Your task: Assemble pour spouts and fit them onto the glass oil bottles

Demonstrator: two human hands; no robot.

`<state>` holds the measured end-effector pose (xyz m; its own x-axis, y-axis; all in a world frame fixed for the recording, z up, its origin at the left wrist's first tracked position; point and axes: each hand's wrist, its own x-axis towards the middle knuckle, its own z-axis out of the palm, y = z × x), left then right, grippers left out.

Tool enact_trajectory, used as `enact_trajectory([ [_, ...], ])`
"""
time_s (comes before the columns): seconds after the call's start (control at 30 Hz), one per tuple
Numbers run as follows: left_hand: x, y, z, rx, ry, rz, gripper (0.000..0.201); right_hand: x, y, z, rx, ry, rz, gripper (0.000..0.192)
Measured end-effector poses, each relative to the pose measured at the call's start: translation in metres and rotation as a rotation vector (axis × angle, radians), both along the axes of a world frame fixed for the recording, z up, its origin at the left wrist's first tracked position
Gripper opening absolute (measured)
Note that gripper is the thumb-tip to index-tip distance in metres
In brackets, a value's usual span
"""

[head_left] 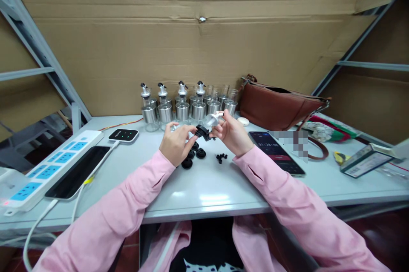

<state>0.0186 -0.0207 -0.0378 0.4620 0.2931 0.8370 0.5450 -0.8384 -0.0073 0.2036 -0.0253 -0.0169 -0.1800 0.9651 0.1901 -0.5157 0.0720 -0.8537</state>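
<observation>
My left hand pinches a black ribbed stopper between thumb and fingertips. Close beside it, my right hand grips a silver-white pourer cap with a narrow spout, held tilted above the table. The two parts are very near each other; whether they touch I cannot tell. Under my left hand lie several more black stoppers. A small heap of tiny black caps sits below my right hand. Behind both hands stand several glass bottles with steel sleeves, some topped with pourers.
On the left are a white power strip, a dark phone and a small black device with cables. To the right lie another phone, a brown bag and a small box. Cardboard walls the back.
</observation>
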Motion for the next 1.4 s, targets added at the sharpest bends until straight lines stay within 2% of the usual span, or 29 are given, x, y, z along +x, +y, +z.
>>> enact_trajectory([
  [0.3,0.0003,-0.001,-0.0001,0.034,-0.012,0.014,0.02,-0.0034,-0.0028,-0.0041,0.094,-0.085,0.057,0.035],
  [0.67,0.0002,0.0025,-0.0051,-0.05,-0.008,0.011,0.018,-0.0028,-0.0035,-0.0043,0.121,-0.085,0.158,0.029],
  [0.73,0.0003,0.0028,-0.0059,-0.063,-0.031,-0.013,0.016,-0.0029,-0.0041,-0.004,0.13,-0.092,0.158,0.029],
  [0.8,0.0005,0.0025,-0.0061,-0.077,-0.058,-0.091,0.017,-0.0031,-0.0047,-0.0036,0.131,-0.098,0.151,0.029],
  [0.93,0.0016,0.0011,-0.0057,-0.121,0.016,-0.264,0.04,-0.0034,-0.0056,-0.0031,0.108,-0.094,0.17,0.029],
  [1.07,0.0019,-0.0002,-0.0053,-0.143,0.095,-0.265,0.043,-0.0042,-0.0065,-0.0033,0.053,-0.058,0.184,0.029],
  [1.4,0.0031,0.0025,-0.0087,-0.123,0.035,-0.243,0.037,-0.0063,-0.0078,-0.0022,-0.021,-0.049,0.171,0.033],
])
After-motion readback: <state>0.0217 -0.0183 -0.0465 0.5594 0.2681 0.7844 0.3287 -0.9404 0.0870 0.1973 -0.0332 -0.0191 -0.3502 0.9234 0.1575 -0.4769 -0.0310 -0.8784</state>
